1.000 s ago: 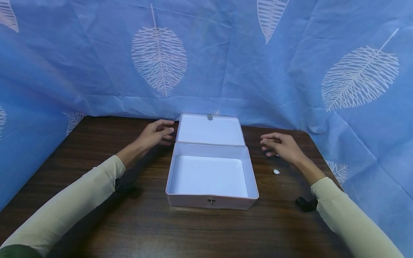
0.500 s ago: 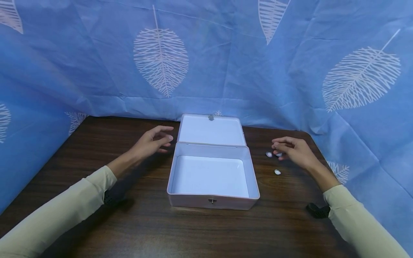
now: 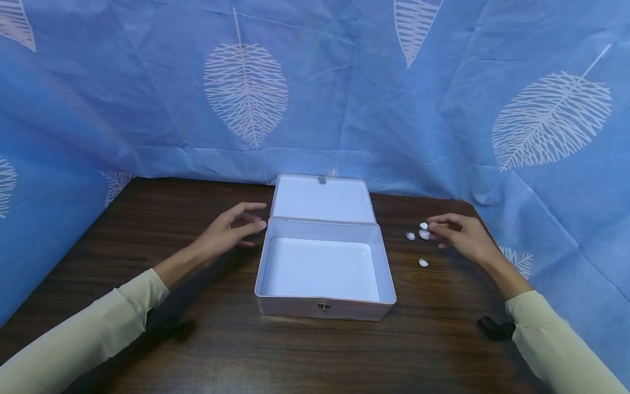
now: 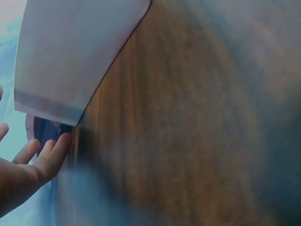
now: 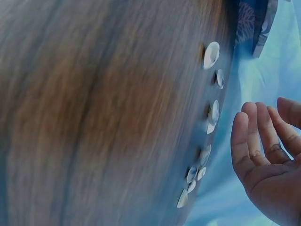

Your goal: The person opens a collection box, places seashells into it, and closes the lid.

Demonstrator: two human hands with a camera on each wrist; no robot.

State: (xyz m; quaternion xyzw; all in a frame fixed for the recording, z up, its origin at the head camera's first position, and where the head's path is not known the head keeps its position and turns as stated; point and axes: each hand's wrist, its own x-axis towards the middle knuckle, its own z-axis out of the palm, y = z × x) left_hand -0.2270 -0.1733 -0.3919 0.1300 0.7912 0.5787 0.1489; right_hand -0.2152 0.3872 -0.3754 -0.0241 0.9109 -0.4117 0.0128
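Note:
A pale box [image 3: 325, 306] stands with its lid [image 3: 322, 200] laid back, and its white inside shows bare. To its left my left hand [image 3: 226, 232] hovers, fingers spread and fingertips close to the box wall; nothing is in it. In the left wrist view the box side [image 4: 75, 52] rises above those fingers [image 4: 59, 150]. On the right, my right hand [image 3: 462, 235] hangs with loosely bent fingers beside small white seashells [image 3: 424, 234]. In the right wrist view that hand [image 5: 268, 160] shows a bare palm, and several shells [image 5: 211, 55] lie on the wood.
One shell [image 3: 423, 262] lies apart, nearer the front, and another [image 3: 410, 236] sits closer to the box. The dark wooden table [image 3: 315, 355] ends at a blue leaf-printed cloth [image 3: 344, 109] behind it and at both sides.
My right hand has drawn back to the right, uncovering several shells. My left hand has come slightly nearer the front, still beside the box. The box stays put.

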